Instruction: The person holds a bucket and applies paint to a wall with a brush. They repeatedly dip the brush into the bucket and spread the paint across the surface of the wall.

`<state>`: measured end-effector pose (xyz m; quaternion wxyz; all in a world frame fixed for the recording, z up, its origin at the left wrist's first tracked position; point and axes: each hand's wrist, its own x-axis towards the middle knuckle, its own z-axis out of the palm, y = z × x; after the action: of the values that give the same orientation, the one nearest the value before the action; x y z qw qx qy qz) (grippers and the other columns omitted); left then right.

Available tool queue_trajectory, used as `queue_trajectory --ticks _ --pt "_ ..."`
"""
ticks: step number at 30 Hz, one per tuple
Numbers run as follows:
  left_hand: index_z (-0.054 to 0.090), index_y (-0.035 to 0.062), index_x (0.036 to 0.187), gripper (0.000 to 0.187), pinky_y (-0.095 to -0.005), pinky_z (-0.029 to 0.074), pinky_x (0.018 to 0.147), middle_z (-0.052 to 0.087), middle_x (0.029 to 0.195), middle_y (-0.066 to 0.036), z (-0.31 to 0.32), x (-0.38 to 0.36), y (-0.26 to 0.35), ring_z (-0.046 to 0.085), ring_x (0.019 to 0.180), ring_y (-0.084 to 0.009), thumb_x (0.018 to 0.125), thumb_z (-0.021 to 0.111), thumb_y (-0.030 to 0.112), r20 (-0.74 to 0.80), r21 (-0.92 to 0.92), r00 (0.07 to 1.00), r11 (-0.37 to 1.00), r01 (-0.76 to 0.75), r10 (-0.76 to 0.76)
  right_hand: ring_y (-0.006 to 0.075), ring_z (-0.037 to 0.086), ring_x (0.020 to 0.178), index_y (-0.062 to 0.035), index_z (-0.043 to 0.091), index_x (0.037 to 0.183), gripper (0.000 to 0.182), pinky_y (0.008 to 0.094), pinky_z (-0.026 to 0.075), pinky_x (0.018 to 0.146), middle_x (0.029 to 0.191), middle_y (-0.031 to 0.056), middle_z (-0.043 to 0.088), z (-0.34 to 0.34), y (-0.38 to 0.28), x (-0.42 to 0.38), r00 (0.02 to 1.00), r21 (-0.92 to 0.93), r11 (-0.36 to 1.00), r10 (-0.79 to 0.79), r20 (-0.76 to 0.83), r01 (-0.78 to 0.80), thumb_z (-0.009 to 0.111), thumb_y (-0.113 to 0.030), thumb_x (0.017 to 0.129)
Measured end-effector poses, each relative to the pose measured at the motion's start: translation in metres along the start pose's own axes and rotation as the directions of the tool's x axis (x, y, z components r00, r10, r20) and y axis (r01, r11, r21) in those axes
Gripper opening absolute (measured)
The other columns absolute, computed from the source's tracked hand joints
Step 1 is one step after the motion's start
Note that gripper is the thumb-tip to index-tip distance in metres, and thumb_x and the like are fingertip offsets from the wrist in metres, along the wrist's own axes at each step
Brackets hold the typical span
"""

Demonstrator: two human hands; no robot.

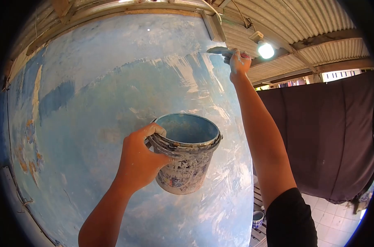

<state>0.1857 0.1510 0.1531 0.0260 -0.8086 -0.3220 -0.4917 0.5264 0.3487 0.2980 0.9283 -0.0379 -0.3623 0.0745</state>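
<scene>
My left hand (139, 154) grips the rim of a paint bucket (183, 175), thumb over the edge and fingers against its side. The bucket's outside is smeared with dried paint, and its inner wall is coated blue. High at the wall's right edge, my right hand (239, 64) is closed around a paintbrush (220, 51), whose bristles lie against the wall (113, 131). Pale blue-grey covers the wall's upper band, while patchy blue with white streaks shows below. Paint marks the fingers of my right hand.
A lit bulb (265, 50) hangs from the corrugated roof (314, 16) just right of my right hand. Beyond my right arm hangs a dark cloth (318, 136). A small container (257, 218) stands on slats at lower right, beside the tiled floor (331, 220).
</scene>
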Motion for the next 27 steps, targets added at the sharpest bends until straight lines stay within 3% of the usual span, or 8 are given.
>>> queue_trajectory --ticks 7,9,13,17,20,22,25,27 --pt "0.066 0.0011 0.103 0.037 -0.0377 0.055 0.093 0.071 0.1 -0.009 -0.002 0.013 -0.011 0.067 0.097 -0.0196 0.071 0.085 -0.002 -0.028 -0.066 1.0 0.998 0.008 -0.01 0.022 0.066 0.053 -0.0005 0.057 0.078 0.026 0.0379 0.054 0.053 0.068 0.0149 0.068 -0.017 0.04 0.0 0.996 -0.258 0.963 0.064 -0.055 -0.076 0.064 -0.016 0.098" --pt "0.066 0.0011 0.103 0.037 -0.0381 0.056 0.09 0.071 0.1 -0.01 -0.003 0.017 -0.015 0.067 0.097 -0.0194 0.072 0.085 -0.002 -0.051 -0.069 0.999 0.998 0.012 -0.015 0.0204 0.065 0.051 -0.0004 0.057 0.07 0.034 0.0376 0.053 0.053 0.065 0.015 0.067 -0.015 0.029 0.009 0.979 -0.692 0.706 -0.202 0.007 0.151 0.067 -0.021 0.095" --pt "0.065 0.0038 0.108 0.043 -0.0396 0.056 0.092 0.069 0.107 -0.011 -0.007 0.03 -0.006 0.067 0.104 -0.023 0.073 0.088 -0.003 -0.019 -0.073 0.995 0.993 0.096 -0.098 0.02 0.065 0.051 0.0007 0.06 0.073 0.031 0.0372 0.051 0.05 0.062 0.014 0.066 0.016 0.003 0.027 0.998 -0.336 0.942 0.004 0.065 0.019 0.065 -0.021 0.094" --pt "0.065 0.0029 0.11 0.043 -0.0399 0.056 0.092 0.069 0.109 -0.012 -0.008 0.029 0.0 0.067 0.104 -0.0243 0.074 0.087 -0.004 -0.071 -0.077 0.988 0.988 0.131 -0.136 0.0195 0.065 0.051 0.0024 0.06 0.074 0.032 0.0362 0.052 0.049 0.061 0.0132 0.066 0.01 0.029 0.012 0.982 -0.223 0.957 0.191 -0.003 -0.187 0.067 -0.022 0.093" --pt "0.065 0.0021 0.111 0.043 -0.0408 0.056 0.092 0.069 0.108 -0.013 -0.011 0.022 -0.005 0.066 0.105 -0.0246 0.074 0.086 -0.004 -0.079 -0.08 0.991 0.992 0.099 -0.105 0.0217 0.065 0.051 0.0032 0.061 0.075 0.033 0.037 0.053 0.05 0.062 0.0152 0.067 -0.02 0.034 0.015 0.995 -0.486 0.868 0.093 -0.041 -0.101 0.068 -0.024 0.092" --pt "0.065 0.0027 0.112 0.043 -0.0412 0.056 0.091 0.069 0.107 -0.013 -0.015 0.017 -0.003 0.067 0.103 -0.0246 0.075 0.086 -0.004 -0.063 -0.125 0.991 0.986 0.113 -0.121 0.0256 0.068 0.055 0.0031 0.063 0.076 0.035 0.0375 0.055 0.054 0.063 0.0152 0.067 -0.019 0.012 0.025 0.999 -0.789 0.615 -0.038 -0.016 0.01 0.07 -0.028 0.091" --pt "0.065 0.003 0.111 0.042 -0.0412 0.056 0.09 0.069 0.107 -0.013 -0.019 0.013 0.001 0.067 0.102 -0.0242 0.075 0.086 -0.003 -0.069 -0.066 0.991 0.992 0.11 -0.114 0.0218 0.066 0.054 0.0014 0.064 0.076 0.034 0.0351 0.053 0.052 0.065 0.0142 0.068 -0.012 -0.015 0.023 0.994 -0.765 0.643 0.063 0.094 0.031 0.069 -0.028 0.093" --pt "0.065 0.003 0.111 0.042 -0.0414 0.056 0.091 0.069 0.108 -0.013 -0.018 0.013 0.005 0.067 0.102 -0.0241 0.075 0.086 -0.003 -0.076 -0.055 0.99 0.992 0.118 -0.122 0.0179 0.062 0.051 -0.0008 0.064 0.075 0.031 0.0326 0.048 0.047 0.064 0.0118 0.068 -0.004 -0.009 0.024 0.982 -0.304 0.952 0.033 0.185 0.025 0.065 -0.024 0.096"
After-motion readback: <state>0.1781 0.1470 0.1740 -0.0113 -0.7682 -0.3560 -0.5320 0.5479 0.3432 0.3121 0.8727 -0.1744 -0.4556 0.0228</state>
